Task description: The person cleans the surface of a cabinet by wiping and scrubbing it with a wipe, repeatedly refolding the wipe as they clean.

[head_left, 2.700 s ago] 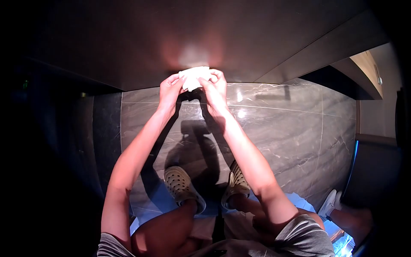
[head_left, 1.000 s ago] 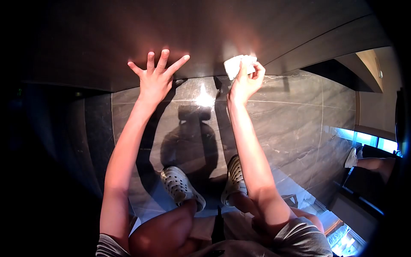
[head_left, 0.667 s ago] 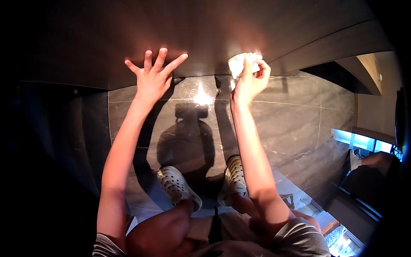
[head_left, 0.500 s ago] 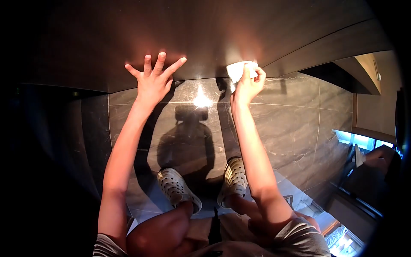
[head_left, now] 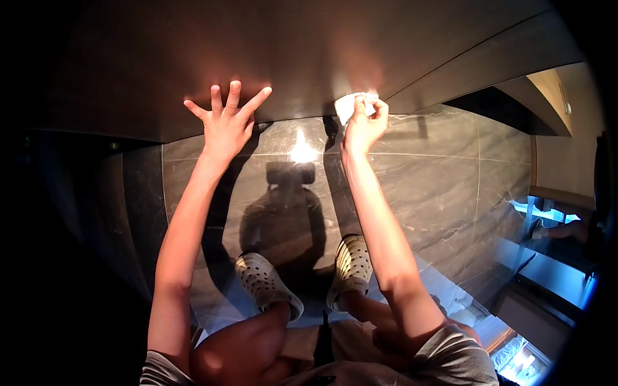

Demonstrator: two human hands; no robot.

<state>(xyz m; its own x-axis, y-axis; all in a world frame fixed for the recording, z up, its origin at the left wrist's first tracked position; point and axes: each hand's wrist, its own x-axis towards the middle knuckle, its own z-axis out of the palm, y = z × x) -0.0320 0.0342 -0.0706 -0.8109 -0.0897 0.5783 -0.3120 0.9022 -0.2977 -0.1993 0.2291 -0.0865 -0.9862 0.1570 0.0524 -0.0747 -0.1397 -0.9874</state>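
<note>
My left hand [head_left: 225, 123] is spread, its fingertips resting against a dark brown panel [head_left: 283, 58] with a smooth, slightly glossy face. To the right, my right hand [head_left: 365, 130] pinches a white cloth or tissue [head_left: 346, 107] between thumb and fingers, close up against the same panel near its lower edge. Part of the white piece is hidden behind my fingers, and I cannot tell whether it is paper or fabric.
Below the panel lies a grey marble-look tiled floor [head_left: 412, 174] with a bright light reflection. My feet wear beige perforated clogs [head_left: 261, 280]. At the right stand a light-coloured cabinet part [head_left: 553, 93] and a dark piece with blue-lit surfaces [head_left: 560, 276].
My right hand and the white piece have shifted slightly left along the panel. My left hand has moved a little left too, still spread. The view has turned slightly.
</note>
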